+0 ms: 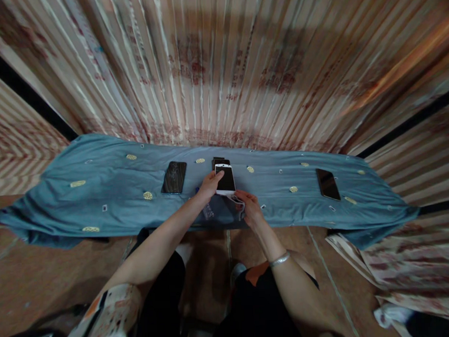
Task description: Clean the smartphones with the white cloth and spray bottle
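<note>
My left hand [210, 184] grips a white-framed smartphone [225, 180] by its left side, thumb over the edge of the dark screen. At the phone's lower right corner, the fingers of my right hand [250, 205] are pinched on a pale cable [239, 202], which hangs in a loop below them. Whether the cable's end touches the phone I cannot tell. Just behind the held phone lies another dark phone [221, 160], partly covered by it. Under my left wrist is a small clear plastic packet [208, 211], its contents too blurred to name.
A blue-green cloth [111, 192] with yellow prints covers the long narrow table. One black phone [174, 177] lies left of my hands, and another dark phone [328, 184] lies far right. Striped curtains [221, 80] hang close behind and at both sides, with dark poles at the corners.
</note>
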A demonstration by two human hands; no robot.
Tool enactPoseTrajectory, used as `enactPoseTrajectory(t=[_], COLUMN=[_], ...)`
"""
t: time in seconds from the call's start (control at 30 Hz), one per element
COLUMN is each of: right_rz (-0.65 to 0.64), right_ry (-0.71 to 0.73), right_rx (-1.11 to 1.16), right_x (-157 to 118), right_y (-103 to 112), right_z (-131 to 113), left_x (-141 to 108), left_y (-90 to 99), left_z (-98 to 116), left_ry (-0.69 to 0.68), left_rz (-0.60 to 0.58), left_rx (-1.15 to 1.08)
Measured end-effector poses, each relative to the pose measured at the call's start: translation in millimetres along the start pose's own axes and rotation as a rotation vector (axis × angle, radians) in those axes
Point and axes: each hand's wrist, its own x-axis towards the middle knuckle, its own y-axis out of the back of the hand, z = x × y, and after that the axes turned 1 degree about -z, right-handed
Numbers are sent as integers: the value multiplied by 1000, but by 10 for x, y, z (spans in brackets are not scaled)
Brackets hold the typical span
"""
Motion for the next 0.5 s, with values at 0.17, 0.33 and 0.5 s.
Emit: enactPoseTrajectory(t=[0.17,0.33,0.5], right_rz=[-16,-42,-31], right_ry=[47,146,262], right_rx=[-89,-224,-413], right_x=[69,170,279], right_y=[-19,-11,21], right_z=[36,46,14], left_x=[46,145,204], left_y=[22,77,120], left_z=[52,81,89], left_ry=[-27,-39,-77], left_rz=[9,19,19], left_rx=[104,186,244])
